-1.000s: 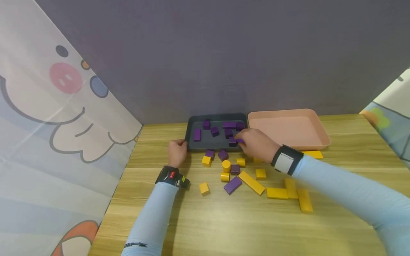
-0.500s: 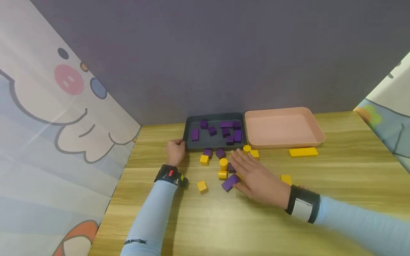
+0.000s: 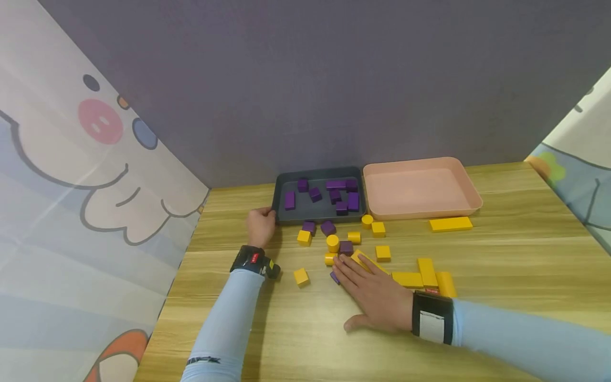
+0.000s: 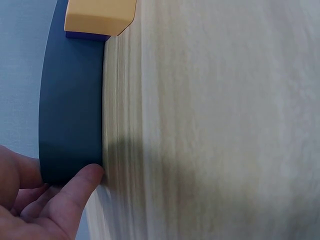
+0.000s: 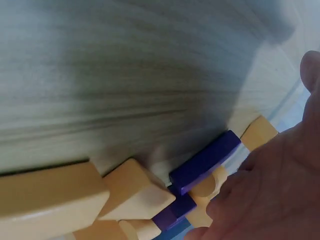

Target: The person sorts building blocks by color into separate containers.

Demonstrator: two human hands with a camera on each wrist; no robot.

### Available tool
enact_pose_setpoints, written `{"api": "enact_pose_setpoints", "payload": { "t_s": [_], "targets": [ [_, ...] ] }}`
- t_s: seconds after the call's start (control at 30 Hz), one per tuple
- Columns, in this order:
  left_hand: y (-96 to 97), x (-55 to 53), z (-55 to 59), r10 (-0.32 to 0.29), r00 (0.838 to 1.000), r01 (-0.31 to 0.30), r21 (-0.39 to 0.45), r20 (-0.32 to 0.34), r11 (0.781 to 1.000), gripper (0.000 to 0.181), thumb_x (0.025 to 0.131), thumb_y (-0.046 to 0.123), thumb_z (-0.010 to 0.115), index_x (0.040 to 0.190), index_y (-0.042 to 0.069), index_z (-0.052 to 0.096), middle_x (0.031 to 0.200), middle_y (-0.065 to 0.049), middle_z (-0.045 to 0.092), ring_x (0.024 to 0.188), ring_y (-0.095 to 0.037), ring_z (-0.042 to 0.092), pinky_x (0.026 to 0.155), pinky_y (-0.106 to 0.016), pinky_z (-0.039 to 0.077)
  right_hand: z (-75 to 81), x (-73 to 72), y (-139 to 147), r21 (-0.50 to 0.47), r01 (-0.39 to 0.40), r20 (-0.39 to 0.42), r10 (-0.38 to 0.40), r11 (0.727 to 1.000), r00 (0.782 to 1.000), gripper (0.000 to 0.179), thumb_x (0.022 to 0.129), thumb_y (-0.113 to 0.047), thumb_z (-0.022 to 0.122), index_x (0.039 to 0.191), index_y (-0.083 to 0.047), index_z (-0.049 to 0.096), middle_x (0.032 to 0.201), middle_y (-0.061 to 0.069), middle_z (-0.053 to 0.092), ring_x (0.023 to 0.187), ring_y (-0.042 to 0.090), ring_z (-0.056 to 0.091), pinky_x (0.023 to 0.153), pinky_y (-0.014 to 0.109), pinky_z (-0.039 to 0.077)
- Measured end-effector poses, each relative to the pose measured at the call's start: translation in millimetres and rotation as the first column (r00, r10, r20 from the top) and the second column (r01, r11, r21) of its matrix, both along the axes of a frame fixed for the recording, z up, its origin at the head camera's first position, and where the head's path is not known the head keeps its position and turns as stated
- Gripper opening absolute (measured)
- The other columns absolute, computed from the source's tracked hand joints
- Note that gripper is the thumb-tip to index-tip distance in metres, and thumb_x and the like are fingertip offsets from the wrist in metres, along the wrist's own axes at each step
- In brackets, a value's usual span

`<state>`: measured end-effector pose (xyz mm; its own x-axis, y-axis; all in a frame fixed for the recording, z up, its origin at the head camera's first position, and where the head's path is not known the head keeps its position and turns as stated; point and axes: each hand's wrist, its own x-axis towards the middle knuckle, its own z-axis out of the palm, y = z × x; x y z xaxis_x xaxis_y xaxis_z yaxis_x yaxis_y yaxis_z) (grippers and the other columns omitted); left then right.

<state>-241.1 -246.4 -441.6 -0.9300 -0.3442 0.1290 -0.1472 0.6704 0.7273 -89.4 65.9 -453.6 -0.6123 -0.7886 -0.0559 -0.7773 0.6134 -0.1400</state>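
Observation:
My left hand [image 3: 261,228] holds the front left corner of the dark tray [image 3: 316,220]; in the left wrist view, the thumb and fingers [image 4: 75,195] meet at that corner. Several purple blocks [image 3: 315,194] lie inside the tray. My right hand [image 3: 377,300] is spread palm down, low over the table, fingers extended, thumb out to the side. Its fingers partly cover a purple rectangular block [image 3: 335,277] and a long yellow block [image 3: 369,261]. The right wrist view shows that purple block [image 5: 205,160] just beyond the fingers, with nothing gripped.
A pink tray [image 3: 422,191] stands right of the dark one. Yellow cubes [image 3: 304,237], cylinders [image 3: 332,243] and more purple blocks [image 3: 328,228] are scattered before the trays. Several yellow bars [image 3: 407,279] lie right of my right hand. A grey wall [image 3: 310,95] rises behind.
My right hand has let go of a purple block in the dark tray, opened, and come back toward me over the loose purple block. My left hand stays at the tray corner.

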Motion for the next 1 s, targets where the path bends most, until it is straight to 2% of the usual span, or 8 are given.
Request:
{"api": "enact_pose_setpoints", "payload": {
  "t_s": [0.2,0.33,0.43,0.6,0.7,0.8,0.83,1.0],
  "targets": [
    [1.6,-0.6,3.6,-0.013,1.0,0.012,0.022,0.005,1.0,0.029,0.098,0.012,0.061,0.121,-0.001,0.074,0.123,-0.02,0.073,0.115,-0.032,0.069,0.09,-0.046,0.059,-3.1,0.9,0.2,0.035,-0.014,-0.001,0.014,0.999,1.0,0.104,0.09,-0.079,0.044,0.163,-0.008,0.021,0.172,0.012,0.014,0.16,0.032,0.015,0.128,0.056,0.017],
    [1.5,-1.6,4.4,-0.009,1.0,0.009,0.012,0.007,1.0,0.029,0.099,0.013,0.061,0.121,-0.001,0.074,0.121,-0.019,0.073,0.11,-0.03,0.071,0.085,-0.044,0.06,-1.5,1.0,-1.4,0.064,-0.019,-0.053,0.022,0.998,0.998,0.092,0.097,-0.07,0.044,0.162,-0.008,0.025,0.171,0.013,0.018,0.159,0.031,0.019,0.128,0.052,0.021],
    [1.5,-1.9,4.4,-0.006,1.0,0.006,0.011,0.012,1.0,0.029,0.099,0.014,0.061,0.121,-0.001,0.074,0.12,-0.019,0.074,0.107,-0.029,0.072,0.082,-0.042,0.06,1.6,0.2,-4.1,0.086,-0.029,-0.092,0.037,0.996,0.995,0.082,0.101,-0.06,0.046,0.16,-0.005,0.031,0.169,0.015,0.026,0.157,0.032,0.025,0.127,0.048,0.027],
    [1.7,-1.5,3.9,-0.014,1.0,0.014,0.023,0.007,1.0,0.029,0.099,0.012,0.061,0.121,-0.002,0.073,0.121,-0.021,0.073,0.111,-0.032,0.071,0.086,-0.044,0.06,5.5,-1.2,-9.4,0.089,-0.033,-0.128,0.044,0.996,0.991,0.068,0.104,-0.045,0.053,0.156,-0.003,0.04,0.163,0.018,0.038,0.151,0.037,0.037,0.121,0.047,0.038],
    [1.1,-1.5,2.6,-0.013,1.0,0.013,0.021,0.012,1.0,0.029,0.1,0.012,0.06,0.121,-0.003,0.073,0.122,-0.021,0.072,0.115,-0.032,0.07,0.089,-0.045,0.06,5.6,-2.3,-12.9,0.109,-0.046,-0.186,0.066,0.993,0.98,0.054,0.105,-0.026,0.056,0.153,-0.004,0.045,0.159,0.018,0.045,0.146,0.038,0.044,0.117,0.045,0.043],
    [0.8,-1.4,1.8,-0.003,1.0,0.002,0.031,0.021,1.0,0.029,0.099,0.012,0.061,0.121,-0.002,0.073,0.123,-0.021,0.072,0.116,-0.031,0.069,0.091,-0.045,0.059,4.6,-4.3,-16.6,0.118,-0.052,-0.235,0.079,0.992,0.969,0.048,0.103,-0.01,0.058,0.149,-0.005,0.05,0.153,0.015,0.053,0.14,0.036,0.051,0.112,0.041,0.048],
    [0.7,-1.3,1.9,0.0,1.0,-0.001,0.034,0.026,0.999,0.029,0.099,0.013,0.061,0.121,-0.002,0.073,0.123,-0.02,0.072,0.116,-0.031,0.069,0.091,-0.045,0.059,4.3,-5.2,-17.9,0.114,-0.053,-0.234,0.079,0.992,0.969,0.048,0.101,-0.006,0.06,0.148,-0.006,0.052,0.15,0.014,0.056,0.138,0.034,0.053,0.11,0.04,0.05],
    [0.5,-1.1,1.7,0.008,1.0,-0.009,0.025,0.022,1.0,0.028,0.099,0.014,0.062,0.12,-0.001,0.074,0.122,-0.02,0.073,0.114,-0.031,0.07,0.09,-0.045,0.06,2.7,-9.5,-22.9,0.052,-0.051,-0.173,0.06,0.997,0.983,0.045,0.096,-0.006,0.068,0.14,-0.008,0.06,0.134,0.009,0.067,0.121,0.026,0.063,0.102,0.035,0.056]
  ]
}}
